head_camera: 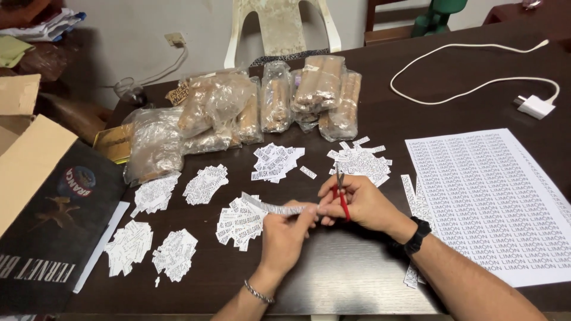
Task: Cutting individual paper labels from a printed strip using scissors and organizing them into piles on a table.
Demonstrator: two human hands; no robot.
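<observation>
My left hand (287, 232) pinches a narrow printed paper strip (275, 207) that curves up to the left. My right hand (357, 202) grips small scissors with red handles (342, 193), blades pointing up and away, close to the strip's right end. Directly under the strip lies a heap of cut white labels (239, 223). A bracelet circles my left wrist and a black watch my right.
Several more label heaps (360, 160) dot the dark table (333, 279). Clear bags of brown sticks (267, 104) sit behind them. A printed sheet (493, 196) lies right, a white charger and cable (535, 106) far right, a cardboard box (41, 196) left, a plastic chair beyond.
</observation>
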